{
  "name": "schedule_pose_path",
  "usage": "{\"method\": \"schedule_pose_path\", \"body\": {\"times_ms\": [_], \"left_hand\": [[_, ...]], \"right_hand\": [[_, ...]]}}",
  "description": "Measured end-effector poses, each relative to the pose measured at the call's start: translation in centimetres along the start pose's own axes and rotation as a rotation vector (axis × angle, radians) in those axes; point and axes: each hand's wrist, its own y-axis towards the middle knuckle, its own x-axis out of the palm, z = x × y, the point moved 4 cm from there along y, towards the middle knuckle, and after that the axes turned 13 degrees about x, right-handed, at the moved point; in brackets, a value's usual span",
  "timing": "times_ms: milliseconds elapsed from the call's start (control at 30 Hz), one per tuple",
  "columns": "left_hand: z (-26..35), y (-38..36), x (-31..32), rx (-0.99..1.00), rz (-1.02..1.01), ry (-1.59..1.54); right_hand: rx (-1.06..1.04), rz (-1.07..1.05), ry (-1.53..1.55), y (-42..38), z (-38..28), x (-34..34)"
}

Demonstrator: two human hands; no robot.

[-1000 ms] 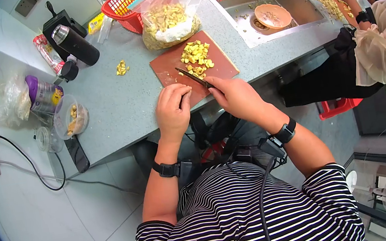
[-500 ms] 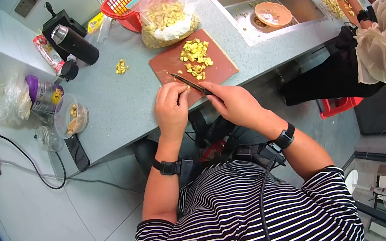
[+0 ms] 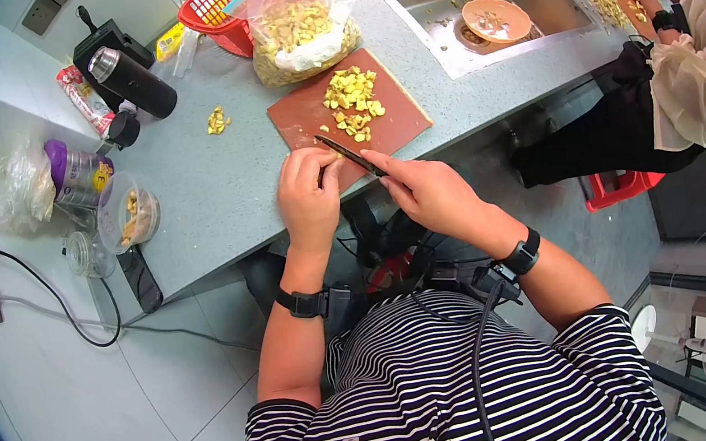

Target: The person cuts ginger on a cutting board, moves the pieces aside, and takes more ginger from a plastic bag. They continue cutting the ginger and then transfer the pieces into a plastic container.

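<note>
A dark-bladed knife point(image 3: 346, 153), gripped in the closed right hand point(image 3: 424, 192), angles across the near edge of a reddish-brown cutting board point(image 3: 398, 122) at the counter's point(image 3: 212, 196) front edge. The left hand point(image 3: 309, 195) curls shut at the board's near-left corner; what it holds is hidden. Yellow chopped pieces point(image 3: 351, 100) heap mid-board. Behind, a clear plastic bag point(image 3: 300, 18) holds more; a red mesh basket point(image 3: 216, 4) stands at the back edge.

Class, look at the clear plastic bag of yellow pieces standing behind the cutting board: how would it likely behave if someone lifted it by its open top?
The plastic bag looks thin and creased, so it would probably sag and stretch. Its load sits low, so it likely hangs bottom-heavy. The mouth gapes open, so tilting it might spill pieces.
</note>
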Motion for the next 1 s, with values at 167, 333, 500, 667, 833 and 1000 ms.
{"method": "schedule_pose_path", "body": {"times_ms": [167,333,500,667,833,1000], "left_hand": [[0.0,0.0,0.1,-0.008,0.003,-0.005],[-0.1,-0.1,0.1,-0.021,-0.006,-0.007],[-0.2,0.0,0.1,-0.023,0.0,-0.041],[-0.2,0.0,0.0,-0.042,-0.022,-0.06],[-0.3,0.1,-0.5,-0.032,0.004,-0.1],[-0.5,-0.2,-0.1,-0.038,0.021,-0.086]], "right_hand": [[-0.032,0.026,0.039,-0.2,0.3,0.1],[-0.024,-0.001,0.021,-0.2,0.1,-0.2],[-0.04,0.01,-0.011,0.2,0.1,0.0],[-0.025,0.013,-0.164,1.1,-1.1,0.6],[-0.053,0.07,-0.12,2.4,-1.5,2.3],[-0.004,0.078,0.051,1.5,-0.4,2.1]]}}
